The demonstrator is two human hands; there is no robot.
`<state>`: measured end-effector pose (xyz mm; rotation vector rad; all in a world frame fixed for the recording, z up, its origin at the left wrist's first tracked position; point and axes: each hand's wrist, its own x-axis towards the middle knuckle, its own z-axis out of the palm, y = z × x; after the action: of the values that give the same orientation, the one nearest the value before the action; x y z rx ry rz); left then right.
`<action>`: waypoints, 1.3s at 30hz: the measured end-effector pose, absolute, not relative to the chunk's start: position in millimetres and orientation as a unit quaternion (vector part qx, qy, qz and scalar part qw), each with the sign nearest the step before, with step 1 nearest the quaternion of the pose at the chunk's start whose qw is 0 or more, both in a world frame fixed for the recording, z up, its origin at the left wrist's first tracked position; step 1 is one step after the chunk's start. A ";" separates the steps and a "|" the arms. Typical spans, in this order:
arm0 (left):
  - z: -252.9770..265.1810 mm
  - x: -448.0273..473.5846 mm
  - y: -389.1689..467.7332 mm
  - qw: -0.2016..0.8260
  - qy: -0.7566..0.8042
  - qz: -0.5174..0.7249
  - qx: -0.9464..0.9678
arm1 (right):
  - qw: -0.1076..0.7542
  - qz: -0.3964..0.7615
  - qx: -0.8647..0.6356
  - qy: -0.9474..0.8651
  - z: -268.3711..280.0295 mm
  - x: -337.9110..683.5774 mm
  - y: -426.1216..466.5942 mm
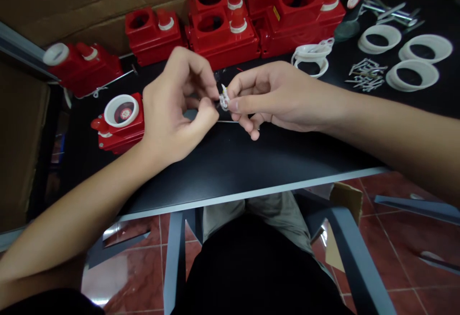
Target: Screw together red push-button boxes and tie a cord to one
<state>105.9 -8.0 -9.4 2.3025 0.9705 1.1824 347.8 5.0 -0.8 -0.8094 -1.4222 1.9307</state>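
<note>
A small white looped piece (223, 100), too small to tell its kind, is pinched between the thumb and fingers of my right hand (276, 95). My left hand (176, 106) is beside it on the left, thumb and forefinger curled almost together at the piece's edge; whatever is between those fingertips cannot be made out. Both hands are raised over the black tabletop (230, 162). Just left of my left wrist stands a red housing (124, 135) with a white ring (121, 110) fitted in its round opening.
Several red housings (223, 42) with round openings line the back, before a cardboard wall (89, 4). White rings (413, 75) lie at right, near a pile of small screws (366, 74) and metal rods (391, 13). White cord (318, 47) rests on another ring.
</note>
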 end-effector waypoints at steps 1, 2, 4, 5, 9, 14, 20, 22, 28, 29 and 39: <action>-4.7 104.5 -8.2 0.191 0.346 0.420 0.817 | 0.301 0.724 -0.304 -0.540 -1.0 347.8 4.9; 0.2 102.7 -8.1 0.189 0.343 0.413 0.823 | 0.302 0.721 -0.303 -0.546 -1.0 347.7 4.8; 7.9 97.5 -7.1 0.207 0.326 0.373 0.844 | 0.300 0.714 -0.300 -0.557 -1.1 347.8 4.8; 9.7 94.4 -6.2 0.236 0.311 0.356 0.849 | 0.297 0.711 -0.300 -0.563 -1.1 348.0 5.1; 2.5 84.7 -4.2 0.379 0.310 0.321 0.811 | 0.286 0.697 -0.301 -0.584 -1.3 349.9 7.0; -12.2 92.6 -11.8 0.446 0.327 0.341 0.760 | 0.256 0.682 -0.290 -0.621 -0.6 352.8 8.5; -8.3 100.5 -21.7 0.498 0.342 0.378 0.701 | 0.246 0.708 -0.261 -0.608 -7.5 354.5 9.6; -7.7 97.6 -21.5 0.522 0.350 0.369 0.685 | 0.268 0.719 -0.252 -0.590 -9.1 355.2 9.7; -12.1 91.6 -17.1 0.548 0.362 0.328 0.678 | 0.341 0.727 -0.252 -0.540 0.1 357.3 10.3; -12.3 91.8 -17.0 0.546 0.365 0.325 0.681 | 0.351 0.722 -0.254 -0.539 1.2 357.7 11.0; -6.5 86.4 -19.5 0.486 0.313 0.417 0.701 | 0.298 0.654 -0.308 -0.624 -0.6 357.3 17.0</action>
<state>86.4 -19.5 -6.5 1.7058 0.7616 1.0138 357.3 17.0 -0.6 -0.8179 -1.6568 1.7373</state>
